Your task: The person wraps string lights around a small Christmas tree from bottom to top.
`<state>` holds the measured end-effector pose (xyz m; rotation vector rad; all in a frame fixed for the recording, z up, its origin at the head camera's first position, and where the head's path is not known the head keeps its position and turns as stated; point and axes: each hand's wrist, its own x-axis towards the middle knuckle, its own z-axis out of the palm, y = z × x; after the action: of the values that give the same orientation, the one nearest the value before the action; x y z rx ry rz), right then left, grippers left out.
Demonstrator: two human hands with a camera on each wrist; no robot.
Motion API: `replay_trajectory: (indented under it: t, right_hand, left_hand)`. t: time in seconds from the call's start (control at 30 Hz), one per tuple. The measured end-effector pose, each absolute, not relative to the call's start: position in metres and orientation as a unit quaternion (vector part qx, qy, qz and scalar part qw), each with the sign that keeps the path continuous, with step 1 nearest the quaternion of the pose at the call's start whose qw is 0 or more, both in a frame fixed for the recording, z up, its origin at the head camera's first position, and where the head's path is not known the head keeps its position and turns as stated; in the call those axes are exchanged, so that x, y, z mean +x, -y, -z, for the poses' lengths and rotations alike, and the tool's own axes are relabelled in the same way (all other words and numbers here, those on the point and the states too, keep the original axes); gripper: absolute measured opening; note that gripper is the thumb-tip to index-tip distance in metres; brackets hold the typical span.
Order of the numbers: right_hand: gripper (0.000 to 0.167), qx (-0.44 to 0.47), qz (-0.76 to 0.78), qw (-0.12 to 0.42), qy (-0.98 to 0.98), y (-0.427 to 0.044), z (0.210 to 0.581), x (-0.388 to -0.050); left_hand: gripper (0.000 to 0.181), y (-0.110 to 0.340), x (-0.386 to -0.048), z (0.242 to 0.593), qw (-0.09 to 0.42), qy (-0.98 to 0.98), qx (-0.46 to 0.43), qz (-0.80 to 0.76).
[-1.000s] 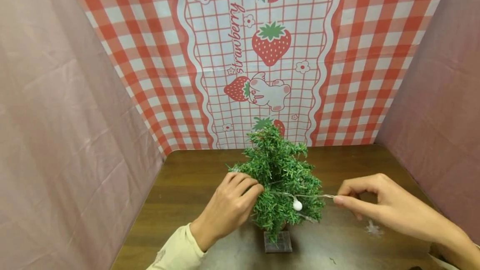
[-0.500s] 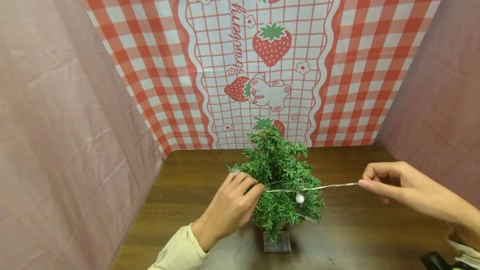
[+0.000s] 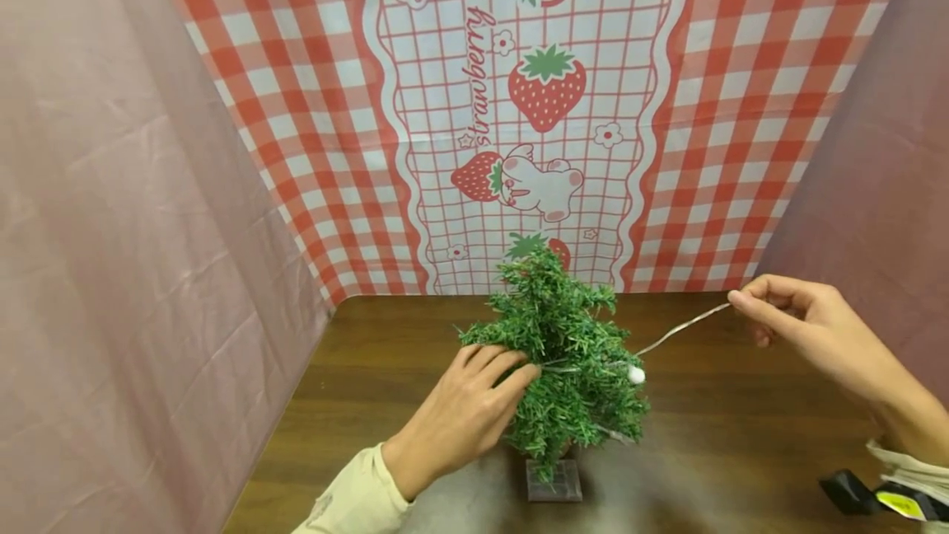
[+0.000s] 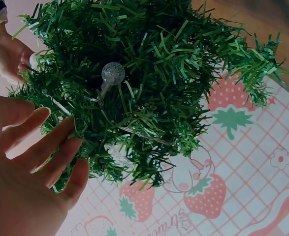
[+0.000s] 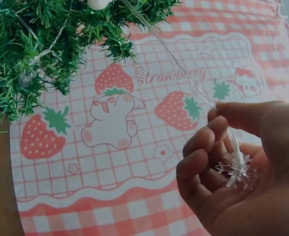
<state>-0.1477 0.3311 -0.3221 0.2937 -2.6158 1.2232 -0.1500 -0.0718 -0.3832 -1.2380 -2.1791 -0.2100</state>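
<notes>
A small green artificial Christmas tree [image 3: 567, 353] stands upright on a dark square base [image 3: 554, 480]. Across its front runs a clear string light [image 3: 685, 326], with a white ball bulb [image 3: 636, 375] at the tree's right side. My right hand [image 3: 811, 332] pinches the wire, holding it taut, up and to the right of the tree. In the right wrist view a clear snowflake ornament [image 5: 236, 169] hangs in that palm. My left hand [image 3: 482, 394] rests its fingers against the tree's left front, by the wire; in the left wrist view its fingers [image 4: 60, 162] are loosely bent.
The tree stands on a brown wooden table [image 3: 371, 361]. A checked strawberry-print cloth [image 3: 519, 105] hangs behind it, with pink cloths [image 3: 133, 229] at the sides. A black and yellow object [image 3: 900, 501] shows near the right sleeve.
My right hand has drawn the wire rightward and up, away from the tree. The white bulb has shifted to the right edge of the tree. My left hand has hardly moved.
</notes>
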Motion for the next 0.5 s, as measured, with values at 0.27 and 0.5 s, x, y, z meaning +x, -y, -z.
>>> replay_trajectory:
  t: [0.27,0.5]
  right_hand:
    - [0.02,0.131,-0.479,0.183,0.849,-0.33,0.323,-0.157]
    - [0.018,0.158,-0.581,0.199,0.773,-0.32,0.315,-0.165]
  left_hand:
    - [0.031,0.076,-0.149,0.385,0.278,0.838,-0.461,0.086]
    - [0.029,0.082,-0.15,0.387,0.271,0.841,-0.461,0.083]
